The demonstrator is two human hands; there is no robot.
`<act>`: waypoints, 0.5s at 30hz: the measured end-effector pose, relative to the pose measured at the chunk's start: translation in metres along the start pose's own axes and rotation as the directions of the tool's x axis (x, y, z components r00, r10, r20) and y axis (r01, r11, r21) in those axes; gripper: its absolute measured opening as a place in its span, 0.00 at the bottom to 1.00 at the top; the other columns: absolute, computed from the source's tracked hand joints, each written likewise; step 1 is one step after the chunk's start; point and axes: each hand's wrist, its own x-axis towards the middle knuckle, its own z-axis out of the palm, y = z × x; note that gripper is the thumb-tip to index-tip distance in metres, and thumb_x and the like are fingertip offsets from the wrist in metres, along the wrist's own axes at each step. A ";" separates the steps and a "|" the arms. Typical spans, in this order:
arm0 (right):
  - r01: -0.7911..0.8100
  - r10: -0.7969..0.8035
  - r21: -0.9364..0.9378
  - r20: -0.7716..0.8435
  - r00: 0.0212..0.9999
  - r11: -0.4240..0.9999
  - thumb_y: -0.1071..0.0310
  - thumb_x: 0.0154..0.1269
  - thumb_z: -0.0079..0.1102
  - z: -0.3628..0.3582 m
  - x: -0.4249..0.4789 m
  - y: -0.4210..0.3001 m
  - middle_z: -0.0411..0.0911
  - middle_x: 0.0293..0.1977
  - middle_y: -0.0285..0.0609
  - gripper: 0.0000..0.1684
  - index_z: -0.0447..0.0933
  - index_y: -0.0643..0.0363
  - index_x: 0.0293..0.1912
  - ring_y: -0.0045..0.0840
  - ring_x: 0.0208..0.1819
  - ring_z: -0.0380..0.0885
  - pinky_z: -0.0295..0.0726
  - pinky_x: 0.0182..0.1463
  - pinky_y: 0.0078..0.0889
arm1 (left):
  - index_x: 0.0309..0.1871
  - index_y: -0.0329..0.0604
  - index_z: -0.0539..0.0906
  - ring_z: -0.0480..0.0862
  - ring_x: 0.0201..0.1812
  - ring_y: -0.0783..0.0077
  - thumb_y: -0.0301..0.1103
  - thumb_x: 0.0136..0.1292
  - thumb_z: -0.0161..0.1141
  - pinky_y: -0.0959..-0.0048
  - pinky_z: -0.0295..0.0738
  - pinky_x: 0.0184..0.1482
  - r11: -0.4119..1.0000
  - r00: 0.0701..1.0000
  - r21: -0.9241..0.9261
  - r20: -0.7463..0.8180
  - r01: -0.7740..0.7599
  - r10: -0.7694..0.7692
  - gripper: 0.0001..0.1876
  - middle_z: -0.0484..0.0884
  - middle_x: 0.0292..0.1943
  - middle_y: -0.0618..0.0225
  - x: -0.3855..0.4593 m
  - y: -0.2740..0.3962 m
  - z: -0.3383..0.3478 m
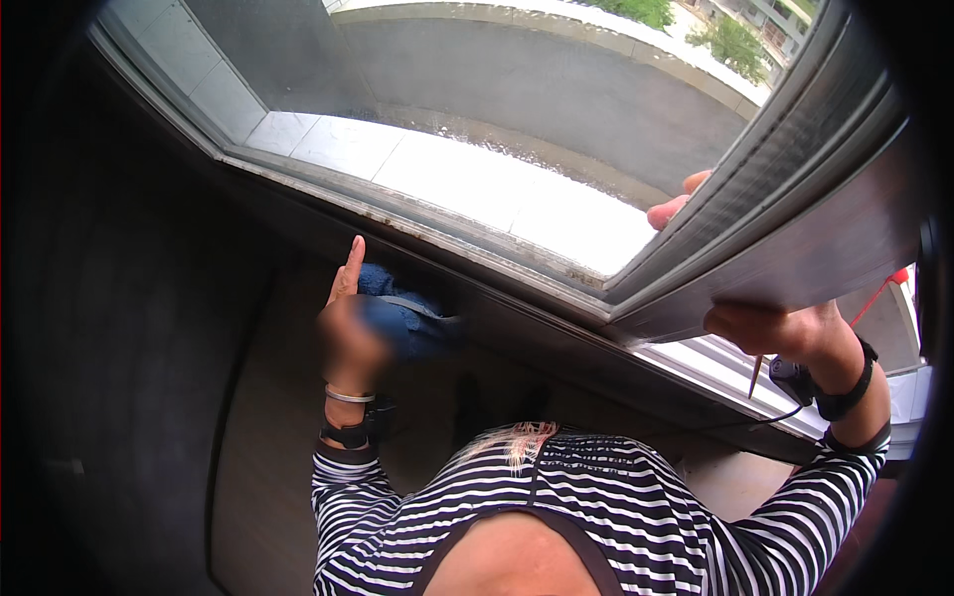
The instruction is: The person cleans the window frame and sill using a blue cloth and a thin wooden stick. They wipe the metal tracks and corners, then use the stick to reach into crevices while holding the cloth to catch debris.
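Note:
My left hand [350,328] is around a bunched blue towelling cloth [406,316] with a pale edge strip, its index finger extended. It is held below the bottom rail of the metal-framed window sash [402,235], apart from the glass. My right hand [790,328] grips the sash's side stile [753,216] low down. Fingertips [674,205] show at the glass beside that stile; whether they are the same hand's or a reflection I cannot tell. The window pane [522,149] carries whitish spots and smears. Dirt sits along the bottom rail.
A white window track [697,357] runs below the sash at right. A small black wrist device [794,380] with a cable hangs by my right wrist. Outside lie a white tiled ledge [447,179] and a grey parapet [507,71]. A dark panel [134,313] stands at left.

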 end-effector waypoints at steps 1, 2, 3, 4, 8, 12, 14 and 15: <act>-0.013 0.014 -0.013 0.020 1.000 1.000 0.68 0.58 0.68 0.001 0.004 -0.002 0.80 0.59 0.43 0.29 0.77 0.56 0.60 0.35 0.64 0.72 0.71 0.68 0.41 | 0.68 0.31 0.72 0.73 0.28 0.65 0.24 0.55 0.56 0.70 0.78 0.41 1.000 1.000 -0.008 0.007 0.020 -0.020 0.32 0.77 0.67 0.51 -0.012 0.003 0.000; -0.042 0.042 0.089 0.009 0.999 0.995 0.70 0.56 0.69 0.003 -0.014 0.007 0.80 0.58 0.44 0.33 0.73 0.57 0.63 0.34 0.62 0.74 0.73 0.66 0.39 | 0.70 0.34 0.71 0.77 0.36 0.64 0.26 0.55 0.62 0.70 0.78 0.46 0.998 0.997 -0.012 0.045 0.061 -0.061 0.35 0.77 0.67 0.52 -0.027 0.008 -0.004; -0.066 0.068 0.189 -0.009 0.998 0.980 0.72 0.54 0.70 0.000 -0.025 0.013 0.80 0.58 0.45 0.38 0.70 0.58 0.65 0.34 0.60 0.76 0.75 0.64 0.37 | 0.72 0.36 0.70 0.80 0.43 0.64 0.29 0.54 0.68 0.70 0.78 0.50 0.996 0.993 -0.020 0.077 0.091 -0.089 0.39 0.76 0.68 0.52 -0.033 0.011 -0.005; -0.092 0.109 0.298 -0.041 0.993 0.950 0.72 0.54 0.71 -0.002 -0.036 0.020 0.80 0.56 0.46 0.38 0.69 0.60 0.64 0.32 0.57 0.78 0.77 0.59 0.35 | 0.73 0.38 0.69 0.84 0.51 0.63 0.32 0.53 0.74 0.70 0.78 0.55 0.994 0.990 -0.015 0.093 0.109 -0.107 0.42 0.76 0.68 0.53 -0.036 0.015 -0.008; -0.237 0.444 0.662 -0.162 0.881 0.711 0.68 0.55 0.77 0.011 -0.089 0.039 0.80 0.48 0.45 0.36 0.69 0.63 0.60 0.24 0.46 0.80 0.78 0.43 0.26 | 0.75 0.39 0.67 0.83 0.46 0.63 0.31 0.51 0.75 0.71 0.78 0.53 0.985 0.977 -0.068 0.152 0.159 -0.147 0.45 0.79 0.63 0.52 -0.028 0.011 -0.005; -0.104 0.292 0.490 -0.324 0.900 0.866 0.53 0.57 0.79 0.029 -0.094 0.025 0.77 0.38 0.31 0.34 0.72 0.59 0.54 0.14 0.36 0.74 0.70 0.38 0.18 | 0.71 0.39 0.73 0.78 0.33 0.69 0.33 0.48 0.78 0.74 0.77 0.39 0.987 0.987 -0.076 0.070 -0.139 0.145 0.43 0.80 0.39 0.62 0.003 0.021 0.002; -0.111 0.297 0.448 -0.371 0.880 0.887 0.49 0.54 0.79 0.037 -0.078 0.010 0.78 0.35 0.32 0.31 0.76 0.61 0.46 0.14 0.34 0.72 0.68 0.34 0.18 | 0.66 0.35 0.78 0.72 0.28 0.67 0.24 0.51 0.62 0.70 0.76 0.34 0.942 0.953 -0.175 0.054 -0.286 0.299 0.33 0.76 0.28 0.63 0.022 0.041 0.008; -0.142 0.330 0.441 -0.387 0.861 0.886 0.49 0.52 0.81 0.031 -0.074 0.004 0.80 0.34 0.34 0.28 0.81 0.64 0.39 0.15 0.32 0.72 0.67 0.31 0.19 | 0.65 0.34 0.79 0.75 0.30 0.66 0.25 0.47 0.65 0.71 0.76 0.35 0.908 0.934 -0.277 0.083 -0.314 0.349 0.35 0.77 0.28 0.63 0.034 0.067 0.007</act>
